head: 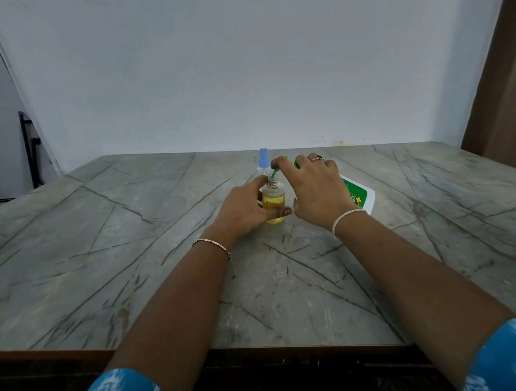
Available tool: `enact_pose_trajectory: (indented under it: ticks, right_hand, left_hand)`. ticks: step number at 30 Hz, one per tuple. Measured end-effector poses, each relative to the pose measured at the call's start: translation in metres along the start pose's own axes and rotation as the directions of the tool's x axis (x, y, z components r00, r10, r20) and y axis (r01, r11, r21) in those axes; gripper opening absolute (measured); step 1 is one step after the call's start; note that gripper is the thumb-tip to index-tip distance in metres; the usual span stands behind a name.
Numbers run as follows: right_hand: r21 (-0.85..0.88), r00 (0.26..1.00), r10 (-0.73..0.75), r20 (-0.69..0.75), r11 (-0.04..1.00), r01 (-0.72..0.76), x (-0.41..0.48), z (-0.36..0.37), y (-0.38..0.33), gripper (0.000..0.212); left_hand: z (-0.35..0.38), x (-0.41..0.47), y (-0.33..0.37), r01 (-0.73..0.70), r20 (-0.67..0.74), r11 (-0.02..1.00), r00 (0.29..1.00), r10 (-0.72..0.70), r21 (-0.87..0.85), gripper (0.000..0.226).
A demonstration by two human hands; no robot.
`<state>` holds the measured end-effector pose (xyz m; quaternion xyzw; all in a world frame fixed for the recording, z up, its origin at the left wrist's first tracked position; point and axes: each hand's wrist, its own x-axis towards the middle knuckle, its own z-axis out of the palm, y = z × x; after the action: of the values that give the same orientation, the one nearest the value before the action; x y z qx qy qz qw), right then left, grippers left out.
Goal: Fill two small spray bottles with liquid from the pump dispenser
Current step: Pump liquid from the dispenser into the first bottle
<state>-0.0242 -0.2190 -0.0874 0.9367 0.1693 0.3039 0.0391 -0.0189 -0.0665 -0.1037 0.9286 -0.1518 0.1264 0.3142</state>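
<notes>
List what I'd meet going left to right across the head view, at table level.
In order: left hand → open spray bottle with yellow liquid → right hand → pump dispenser. The blue-capped bottle behind overlaps the open one, so I leave it out.

L hand [245,209] grips bottle [273,199]; R hand [316,190] holds tilted dispenser [359,195], spout at neck.

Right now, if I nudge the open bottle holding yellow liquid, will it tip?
Probably tippy: the small bottle is tall and narrow, and the left hand grips it. Uncapped and partly full, it would likely spill. It looks like light, clear plastic.
</notes>
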Motion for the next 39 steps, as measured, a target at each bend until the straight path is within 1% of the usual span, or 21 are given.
enact_pose_trajectory:
  ticks: [13,25,31,39]
  right_hand:
    - [-0.026,0.999,-0.030,-0.014,0.999,0.029,-0.0060,0.0013,0.0084,0.088]
    - [-0.023,1.000,-0.002,-0.026,1.000,0.001,-0.0020,0.0016,0.0023,0.076]
    - [-0.010,1.000,-0.003,-0.031,1.000,0.003,-0.0023,0.0020,0.0027,0.076]
    - [0.000,1.000,-0.030,-0.003,1.000,0.030,-0.0074,-0.0018,0.0089,0.083]
  left_hand:
    - [0.0001,0.0009,0.0003,0.009,0.004,1.000,1.000,-0.009,0.007,0.079]
    - [-0.0002,0.0006,-0.0003,-0.016,-0.003,1.000,1.000,0.016,-0.002,0.076]
    - [-0.0021,-0.0016,0.0000,-0.028,-0.018,0.999,0.999,0.028,-0.022,0.071]
    - [-0.0014,-0.0017,0.0002,-0.017,-0.012,1.000,1.000,0.017,-0.026,0.070]
